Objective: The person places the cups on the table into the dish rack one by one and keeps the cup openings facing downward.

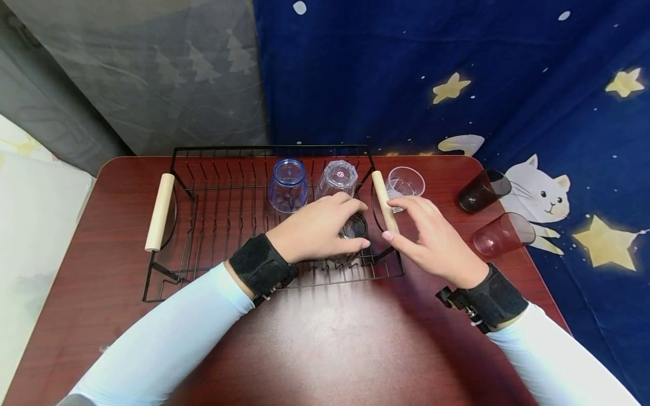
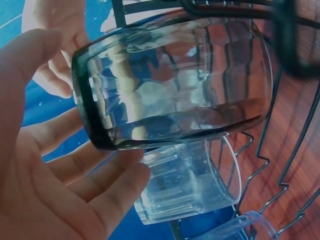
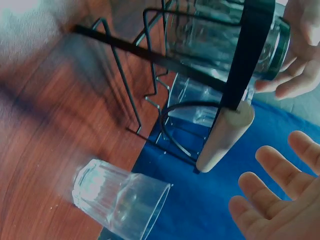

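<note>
My left hand [image 1: 320, 228] is around the upturned base of a smoky grey glass [image 1: 355, 226], its thumb and fingers spread. In the left wrist view the thumb stands apart from this faceted glass [image 2: 175, 85], and some fingers pass behind its base. The glass is upside down in the front right corner of a black wire dish rack [image 1: 269, 148]. Beside the rack's right wooden handle [image 1: 385, 202] is my right hand [image 1: 431, 239], fingers loosely extended and holding nothing. Behind the grey glass, an upturned clear glass [image 1: 339, 176] and a blue-tinted glass [image 1: 288, 189] stand in the rack.
A clear tumbler [image 1: 406, 183] stands upright right of the rack. Farther right are a dark glass [image 1: 479, 192] and a reddish glass [image 1: 500, 235], near the edge of the brown table [image 1: 325, 349]. A blue curtain [image 1: 355, 73] hangs behind. The rack's left wooden handle [image 1: 160, 214] faces the left.
</note>
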Demonstrator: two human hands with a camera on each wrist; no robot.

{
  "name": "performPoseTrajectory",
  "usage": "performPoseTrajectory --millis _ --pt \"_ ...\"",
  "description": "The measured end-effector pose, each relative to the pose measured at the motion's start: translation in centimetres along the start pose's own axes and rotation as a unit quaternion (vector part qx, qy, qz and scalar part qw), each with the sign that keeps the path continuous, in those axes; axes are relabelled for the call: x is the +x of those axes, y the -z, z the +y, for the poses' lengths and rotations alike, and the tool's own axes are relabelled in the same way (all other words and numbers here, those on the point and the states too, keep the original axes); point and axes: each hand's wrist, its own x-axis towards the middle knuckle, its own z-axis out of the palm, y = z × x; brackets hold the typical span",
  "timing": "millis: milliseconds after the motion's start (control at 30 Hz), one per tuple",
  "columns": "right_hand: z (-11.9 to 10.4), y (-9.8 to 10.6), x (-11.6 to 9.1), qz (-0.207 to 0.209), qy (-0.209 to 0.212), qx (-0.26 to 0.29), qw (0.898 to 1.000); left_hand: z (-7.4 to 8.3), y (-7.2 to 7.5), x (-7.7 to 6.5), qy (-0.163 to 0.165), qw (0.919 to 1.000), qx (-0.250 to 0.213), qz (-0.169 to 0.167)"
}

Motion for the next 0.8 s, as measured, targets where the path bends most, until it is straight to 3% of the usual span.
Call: performPoseTrajectory --millis 333,800 --pt "1.6 0.3 0.7 0.032 0.013 -0.021 0.999 0.7 0.3 -0.3 -0.028 0.9986 0.036 0.028" --pt "6.3 -0.1 2.6 0.017 -0.051 -0.066 0.996 1.5 0.8 0.2 -0.040 0.9961 0.067 0.042"
